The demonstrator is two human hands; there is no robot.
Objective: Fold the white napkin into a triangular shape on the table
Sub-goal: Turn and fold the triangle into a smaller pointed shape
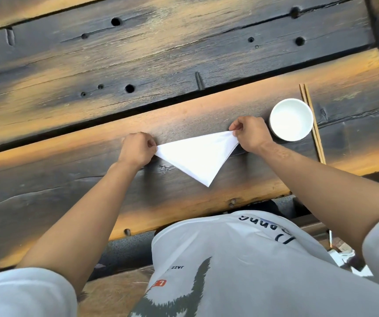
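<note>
On a dark, weathered wooden surface (69,170), a white napkin (197,156) lies already folded into a triangle, its long edge running between two hands and its point aimed back toward the person. At one end the left hand (138,148) has thumb and fingers pinched together on the left corner; at the other, the right hand (250,131) is clamped the same way on the right corner, where the stacked layers fan slightly and the cloth lifts a little off the wood. Just beside the right hand stands an empty white bowl (291,120), with a pair of chopsticks (313,124) lying along its far side.

By the look of it, the fold is largely made and the step in hand is squaring it up. Doing that well likely means drawing the two corners gently apart so the long edge goes taut and straight, then lowering the right corner flat so the loose layers line up rather than splay. Even tension from both sides should keep the near point from skewing. A firm press along the edges would set the crease. The right hand has little room to spare, since the bowl sits close enough that a wide pull could nudge it.
</note>
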